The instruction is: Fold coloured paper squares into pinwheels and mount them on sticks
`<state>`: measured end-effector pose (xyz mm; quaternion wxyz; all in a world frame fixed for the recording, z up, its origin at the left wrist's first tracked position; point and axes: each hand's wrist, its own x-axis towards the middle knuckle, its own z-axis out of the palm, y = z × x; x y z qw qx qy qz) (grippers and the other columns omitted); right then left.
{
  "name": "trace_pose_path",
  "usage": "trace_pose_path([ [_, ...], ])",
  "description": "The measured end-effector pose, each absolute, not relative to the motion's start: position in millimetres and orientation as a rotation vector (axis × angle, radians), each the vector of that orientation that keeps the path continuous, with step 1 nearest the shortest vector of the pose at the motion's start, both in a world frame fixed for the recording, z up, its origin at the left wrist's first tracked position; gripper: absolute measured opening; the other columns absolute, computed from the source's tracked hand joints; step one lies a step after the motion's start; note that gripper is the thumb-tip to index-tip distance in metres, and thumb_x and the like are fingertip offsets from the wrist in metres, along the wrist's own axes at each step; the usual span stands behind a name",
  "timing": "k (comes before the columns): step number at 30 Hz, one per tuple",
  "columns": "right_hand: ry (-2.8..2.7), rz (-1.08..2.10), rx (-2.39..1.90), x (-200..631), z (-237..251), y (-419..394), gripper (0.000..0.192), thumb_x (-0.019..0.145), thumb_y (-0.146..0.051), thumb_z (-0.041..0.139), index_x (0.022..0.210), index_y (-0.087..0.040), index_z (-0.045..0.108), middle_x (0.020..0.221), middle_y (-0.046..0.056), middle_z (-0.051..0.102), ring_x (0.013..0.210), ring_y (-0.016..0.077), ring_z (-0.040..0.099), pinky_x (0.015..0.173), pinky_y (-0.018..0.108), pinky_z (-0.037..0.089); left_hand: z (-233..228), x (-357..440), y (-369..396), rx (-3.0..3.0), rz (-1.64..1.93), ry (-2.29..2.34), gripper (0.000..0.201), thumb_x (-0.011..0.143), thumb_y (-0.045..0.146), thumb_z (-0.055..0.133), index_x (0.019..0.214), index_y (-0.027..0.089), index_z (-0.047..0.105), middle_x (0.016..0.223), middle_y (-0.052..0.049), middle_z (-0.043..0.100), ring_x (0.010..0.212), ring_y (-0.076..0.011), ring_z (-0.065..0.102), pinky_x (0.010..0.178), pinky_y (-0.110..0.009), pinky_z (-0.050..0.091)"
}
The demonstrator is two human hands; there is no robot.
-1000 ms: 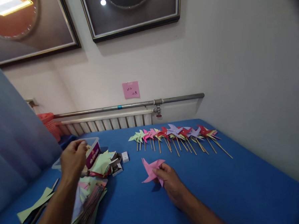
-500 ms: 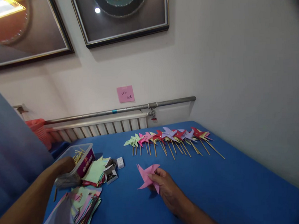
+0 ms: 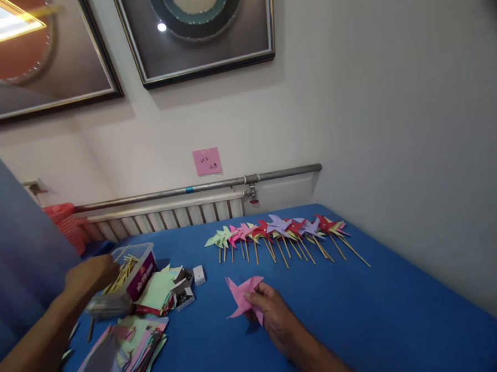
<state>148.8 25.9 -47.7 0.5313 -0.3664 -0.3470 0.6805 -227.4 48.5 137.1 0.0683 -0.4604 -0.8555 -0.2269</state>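
Note:
My right hand (image 3: 274, 312) pinches a pink paper pinwheel (image 3: 242, 297) between thumb and fingers over the blue table; no stick shows on it. My left hand (image 3: 90, 275) is raised over a clear plastic box (image 3: 147, 257) with a purple label. Thin wooden sticks (image 3: 124, 276) lie in that box. The left fingers are closed, and a thin stick (image 3: 123, 252) juts from the fingertips; part of it is hidden by the hand. Beside the box lie light green paper squares (image 3: 156, 288) and small open cartons of metal fasteners (image 3: 183, 296).
A row of finished pinwheels on sticks (image 3: 279, 226) lies along the table's back. Paper sheets (image 3: 132, 353) are stacked at front left, below a greyish translucent thing (image 3: 108, 305). A small white box (image 3: 199, 275) stands by the cartons. A radiator (image 3: 183, 216) and wall are behind.
My left hand has risen out of the box, with a stick now at its fingertips. The right hand still holds the pink pinwheel in nearly the same place. The view has tipped slightly upward.

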Motion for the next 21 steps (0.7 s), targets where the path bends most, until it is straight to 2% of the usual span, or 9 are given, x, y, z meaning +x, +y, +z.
trace_pose_path([
  [4, -0.805, 1.586, -0.869, 150.8, -45.0, 25.9, 0.035, 0.064, -0.04, 0.092, 0.077, -0.019, 0.067, 0.065, -0.004, 0.064, 0.059, 0.0121, 0.055, 0.06, 0.026, 0.045, 128.6, -191.0, 30.0, -1.867, -0.106, -2.284, 0.024, 0.093, 0.029, 0.056, 0.072, 0.02, 0.065, 0.079, -0.006, 0.073, 0.085, -0.025, 0.069, 0.077, -0.031, 0.039],
  [7, -0.759, 1.501, -0.836, 153.9, -36.8, 27.3, 0.039, 0.062, -0.042, 0.095, 0.071, -0.021, 0.064, 0.064, -0.005, 0.062, 0.06, 0.0123, 0.054, 0.06, 0.025, 0.046, 105.1, -141.1, 11.6, -2.385, 0.034, -1.987, 0.026, 0.094, 0.028, 0.053, 0.074, 0.022, 0.068, 0.086, -0.008, 0.077, 0.082, -0.0247, 0.07, 0.073, -0.032, 0.038],
  [10, -0.693, 1.485, -0.764, 157.5, -29.8, 29.2, 0.045, 0.059, -0.044, 0.1, 0.071, -0.022, 0.062, 0.07, -0.004, 0.065, 0.068, 0.0152, 0.061, 0.068, 0.028, 0.054, 79.1, -96.3, -3.3, -2.583, 0.177, -1.895, 0.019, 0.086, 0.019, 0.056, 0.075, 0.023, 0.072, 0.087, -0.011, 0.079, 0.083, -0.0282, 0.073, 0.07, -0.033, 0.04],
  [14, -0.631, 1.52, -0.741, 159.4, -32.1, 31.3, 0.048, 0.055, -0.044, 0.102, 0.078, -0.022, 0.067, 0.075, -0.002, 0.07, 0.07, 0.0171, 0.066, 0.07, 0.03, 0.057, 59.7, -58.3, -13.3, -2.773, 0.181, -1.749, 0.022, 0.086, 0.017, 0.055, 0.081, 0.023, 0.076, 0.089, -0.013, 0.082, 0.085, -0.0298, 0.076, 0.07, -0.034, 0.042],
  [21, -0.466, 1.57, -0.709, 160.2, -38.7, 33.2, 0.051, 0.048, -0.04, 0.108, 0.075, -0.022, 0.068, 0.072, -0.004, 0.073, 0.074, 0.0165, 0.069, 0.076, 0.032, 0.063, 42.0, -16.5, -7.8, -2.808, 0.064, -1.835, 0.025, 0.091, 0.017, 0.052, 0.09, 0.021, 0.077, 0.098, -0.013, 0.083, 0.094, -0.0294, 0.077, 0.074, -0.033, 0.043],
])
